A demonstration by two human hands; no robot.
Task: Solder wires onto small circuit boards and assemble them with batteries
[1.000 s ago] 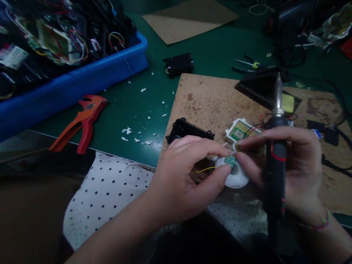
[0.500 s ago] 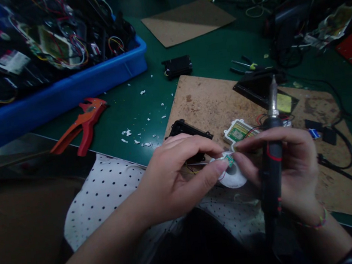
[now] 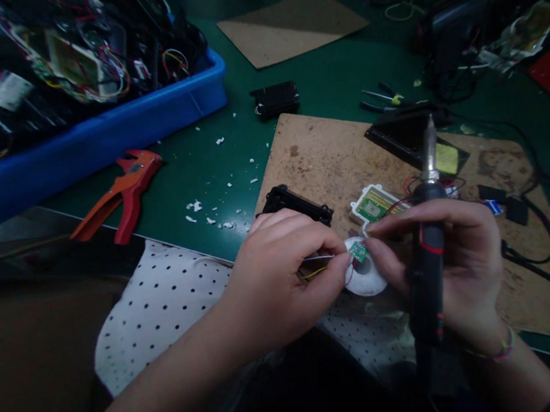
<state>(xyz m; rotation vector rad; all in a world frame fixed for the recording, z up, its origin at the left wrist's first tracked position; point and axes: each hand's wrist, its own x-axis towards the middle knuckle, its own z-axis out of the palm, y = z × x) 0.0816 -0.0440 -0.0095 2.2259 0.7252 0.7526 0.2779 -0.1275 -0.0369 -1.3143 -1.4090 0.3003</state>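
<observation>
A small green circuit board (image 3: pixel 358 251) sits between my two hands, over a white ring-shaped spool (image 3: pixel 366 282). My left hand (image 3: pixel 292 278) is closed in a pinch at the board's left edge, on thin wires; white and yellow wire (image 3: pixel 314 273) shows behind the fingertips. My right hand (image 3: pixel 460 269) holds a black soldering iron (image 3: pixel 428 246) with its metal tip pointing up and away. The right thumb and index fingertip come close to the board's right side; whether they touch it I cannot tell. Beyond them lies a white housing with a green board inside (image 3: pixel 374 206).
A black plastic housing (image 3: pixel 300 204) and a black soldering stand with yellow sponge (image 3: pixel 446 158) rest on the brown board (image 3: pixel 321 149). Red-orange wire strippers (image 3: pixel 124 195) lie left, near a blue bin (image 3: pixel 180 103) of wired parts. Pliers (image 3: pixel 385 100) lie behind.
My left thumb has drawn back a little to the left, so more of the small circuit board shows. My right hand still holds the soldering iron, nearly in place. The view has shifted slightly.
</observation>
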